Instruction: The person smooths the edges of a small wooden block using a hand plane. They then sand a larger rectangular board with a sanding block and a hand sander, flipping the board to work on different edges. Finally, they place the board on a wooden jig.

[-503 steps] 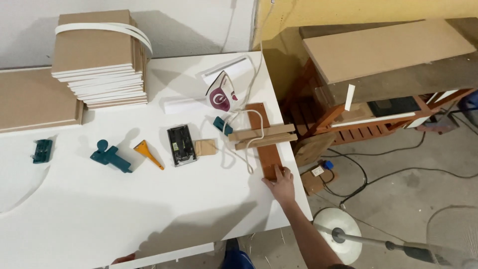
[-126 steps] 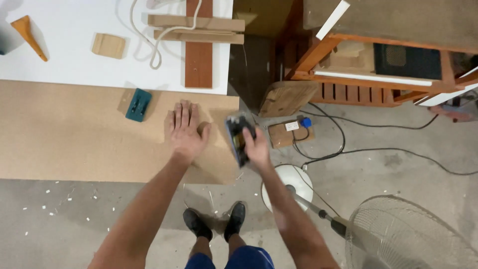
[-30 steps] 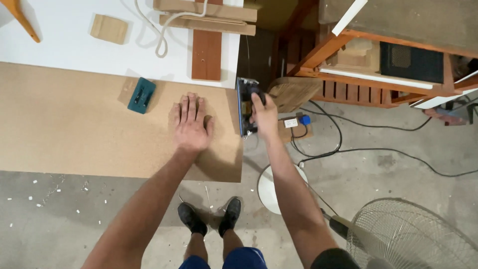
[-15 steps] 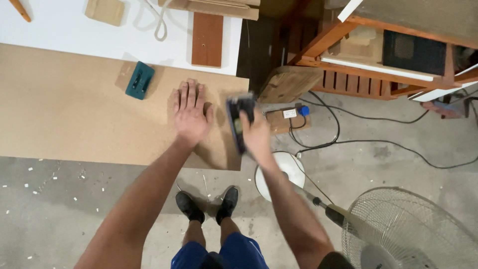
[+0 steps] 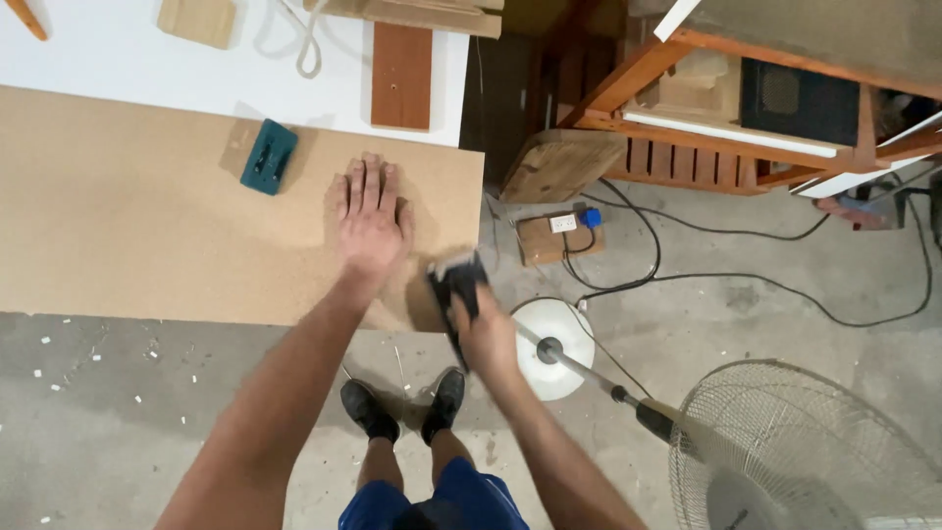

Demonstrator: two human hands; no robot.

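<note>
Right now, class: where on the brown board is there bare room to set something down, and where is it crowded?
The brown board is bare left of the teal block, down to its near edge. It is crowded at the right end: the left hand lies flat there, and the right hand holds a dark tool at the near right corner.

Tan speckled particle board (image 5: 147,226); teal block (image 5: 268,156); white table (image 5: 128,59); reddish-brown plank (image 5: 400,61); black tool (image 5: 453,287).

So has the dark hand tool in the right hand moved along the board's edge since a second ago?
Yes. The dark hand tool in the right hand has slid along the chipboard panel end, from the white table corner to the panel's near corner.
</note>
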